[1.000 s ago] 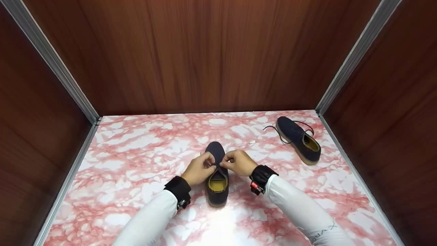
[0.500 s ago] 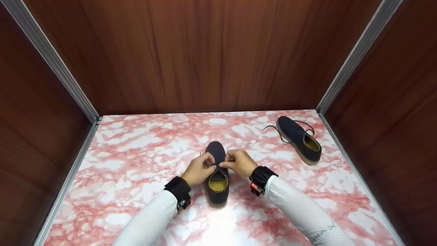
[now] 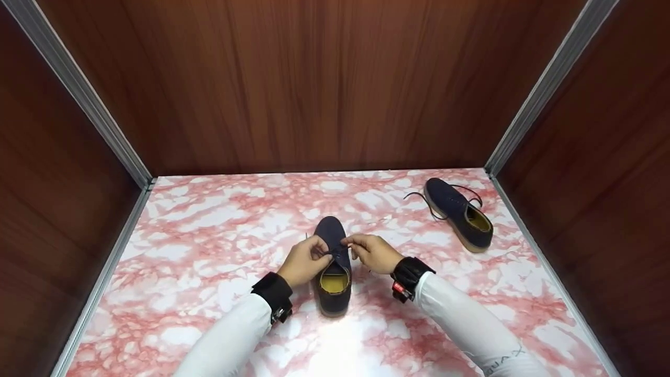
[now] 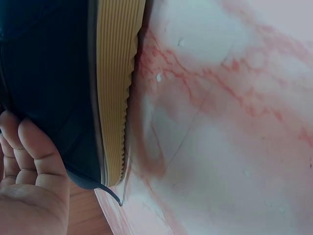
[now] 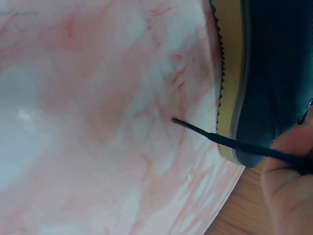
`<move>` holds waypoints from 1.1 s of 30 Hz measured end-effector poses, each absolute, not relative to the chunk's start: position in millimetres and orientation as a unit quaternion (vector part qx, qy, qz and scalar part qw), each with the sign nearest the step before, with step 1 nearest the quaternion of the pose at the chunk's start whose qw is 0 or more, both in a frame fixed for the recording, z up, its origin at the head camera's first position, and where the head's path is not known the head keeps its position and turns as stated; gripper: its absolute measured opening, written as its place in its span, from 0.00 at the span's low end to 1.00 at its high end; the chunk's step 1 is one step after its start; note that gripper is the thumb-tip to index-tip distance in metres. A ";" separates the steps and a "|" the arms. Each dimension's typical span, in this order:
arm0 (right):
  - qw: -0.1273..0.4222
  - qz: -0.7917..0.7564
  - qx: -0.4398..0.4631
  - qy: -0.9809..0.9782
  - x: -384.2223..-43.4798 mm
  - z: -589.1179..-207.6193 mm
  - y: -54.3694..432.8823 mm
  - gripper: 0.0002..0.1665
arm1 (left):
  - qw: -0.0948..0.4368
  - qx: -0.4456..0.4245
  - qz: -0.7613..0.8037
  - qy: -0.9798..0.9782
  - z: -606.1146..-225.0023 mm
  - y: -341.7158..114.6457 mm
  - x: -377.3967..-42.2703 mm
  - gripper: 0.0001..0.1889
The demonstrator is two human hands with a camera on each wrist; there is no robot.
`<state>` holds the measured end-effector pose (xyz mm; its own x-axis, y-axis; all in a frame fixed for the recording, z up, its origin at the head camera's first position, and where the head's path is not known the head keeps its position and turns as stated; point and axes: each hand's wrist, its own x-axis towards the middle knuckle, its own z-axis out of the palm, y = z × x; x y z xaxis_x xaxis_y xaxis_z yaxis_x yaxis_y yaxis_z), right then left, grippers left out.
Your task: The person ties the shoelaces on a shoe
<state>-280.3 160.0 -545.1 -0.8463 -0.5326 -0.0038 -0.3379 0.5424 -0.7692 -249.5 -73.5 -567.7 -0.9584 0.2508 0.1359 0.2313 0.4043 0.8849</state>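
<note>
A dark navy lace-up shoe (image 3: 330, 229) with a tan ribbed sole (image 4: 116, 83) and yellow lining stands upright on the table, toe pointing away. My left hand (image 3: 305, 260) is at the left of its lacing, thumb and index finger pinching the lace; the left wrist view shows a lace end (image 4: 111, 193) sticking out beyond the fingers. On the right side of the lacing, my right hand (image 3: 376, 255) pinches a dark shoelace (image 5: 234, 144), whose tip hangs free past the shoe's edge. A small dark knot or loop of lace (image 3: 336, 255) shows between the hands.
A matching navy shoe (image 3: 454, 209) lies at the back right with its laces loose around it. Brown wood-look panels (image 3: 324, 89) with grey metal corner rails (image 3: 549, 84) enclose the pink-and-white marbled tabletop (image 3: 209, 230) at the back and sides.
My right hand has moved slightly to the right, away from the left hand, drawing its lace outward and uncovering the lacing. The left hand and both shoes have stayed in place.
</note>
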 end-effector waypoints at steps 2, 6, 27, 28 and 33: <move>0.122 -0.434 -0.242 0.859 -279.9 -546.9 161.0 0.11 | 0.008 0.143 0.529 0.837 -567.9 -73.6 -248.9 0.06; 0.100 -0.467 -0.215 0.852 -279.7 -549.4 161.4 0.08 | 0.007 0.143 0.532 0.835 -568.4 -75.1 -247.8 0.07; 0.038 -0.431 -0.227 0.872 -281.7 -549.2 160.9 0.06 | 0.083 0.160 0.630 0.756 -570.2 -87.5 -248.6 0.12; 0.039 -0.427 -0.230 0.873 -282.0 -549.2 161.1 0.06 | 0.078 0.167 0.625 0.758 -570.8 -86.7 -248.4 0.12; 0.042 -0.417 -0.239 0.876 -282.4 -550.2 161.2 0.04 | 0.047 0.175 0.602 0.777 -571.9 -79.6 -247.3 0.10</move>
